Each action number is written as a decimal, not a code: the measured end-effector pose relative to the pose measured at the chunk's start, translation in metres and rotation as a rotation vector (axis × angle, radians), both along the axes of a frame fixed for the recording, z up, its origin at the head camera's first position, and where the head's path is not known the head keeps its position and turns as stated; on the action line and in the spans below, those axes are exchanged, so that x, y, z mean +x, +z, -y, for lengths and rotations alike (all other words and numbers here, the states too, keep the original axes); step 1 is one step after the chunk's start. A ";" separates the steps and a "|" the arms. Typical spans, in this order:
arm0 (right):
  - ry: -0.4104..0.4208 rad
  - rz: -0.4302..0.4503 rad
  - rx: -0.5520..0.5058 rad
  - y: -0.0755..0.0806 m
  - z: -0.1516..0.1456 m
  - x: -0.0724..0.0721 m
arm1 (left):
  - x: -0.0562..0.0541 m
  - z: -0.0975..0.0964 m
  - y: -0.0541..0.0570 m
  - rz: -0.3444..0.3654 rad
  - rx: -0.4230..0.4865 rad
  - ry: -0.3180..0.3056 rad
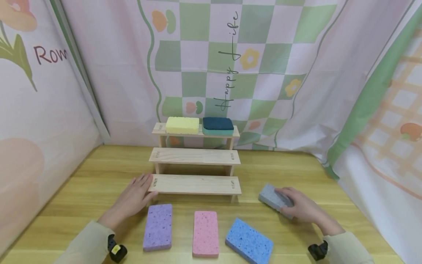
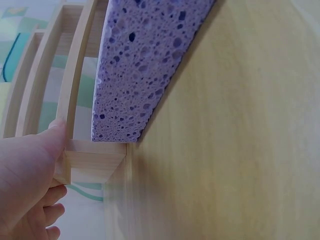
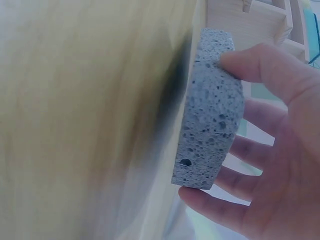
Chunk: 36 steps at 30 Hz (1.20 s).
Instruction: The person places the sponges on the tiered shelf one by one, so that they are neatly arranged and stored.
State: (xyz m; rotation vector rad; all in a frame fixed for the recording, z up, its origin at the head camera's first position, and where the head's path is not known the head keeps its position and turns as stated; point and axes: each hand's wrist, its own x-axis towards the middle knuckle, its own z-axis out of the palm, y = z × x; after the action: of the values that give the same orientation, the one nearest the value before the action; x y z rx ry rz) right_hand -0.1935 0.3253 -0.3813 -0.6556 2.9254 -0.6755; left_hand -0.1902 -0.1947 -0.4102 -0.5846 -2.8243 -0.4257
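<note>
At the left end of the lowest step of a three-step wooden shelf (image 1: 195,184), my left hand (image 1: 136,194) holds the board's corner, thumb at the front edge in the left wrist view. My right hand (image 1: 301,205) grips a grey sponge (image 1: 272,198) to the right of the shelf. The right wrist view shows the thumb on one side of this speckled sponge (image 3: 210,115) and fingers on the other, with a dark shadow on the table beside it. On the top step sit a yellow sponge (image 1: 182,125) and a teal sponge with a dark top (image 1: 218,126).
Along the front of the wooden table (image 1: 82,205) lie a purple sponge (image 1: 158,227), a pink sponge (image 1: 206,234) and a blue sponge (image 1: 249,241). The purple one is nearest my left hand. Patterned curtains (image 1: 224,55) hang behind the shelf and at both sides.
</note>
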 end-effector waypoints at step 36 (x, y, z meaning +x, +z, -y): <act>-0.030 -0.268 -0.036 0.073 0.019 -0.023 | -0.001 0.001 -0.001 0.007 -0.004 0.002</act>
State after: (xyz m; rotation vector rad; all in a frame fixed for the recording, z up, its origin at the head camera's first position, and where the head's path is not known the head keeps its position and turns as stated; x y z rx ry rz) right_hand -0.2166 0.3063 -0.3082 -0.7620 3.1795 -0.6945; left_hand -0.1912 -0.1952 -0.4114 -0.5822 -2.8330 -0.4235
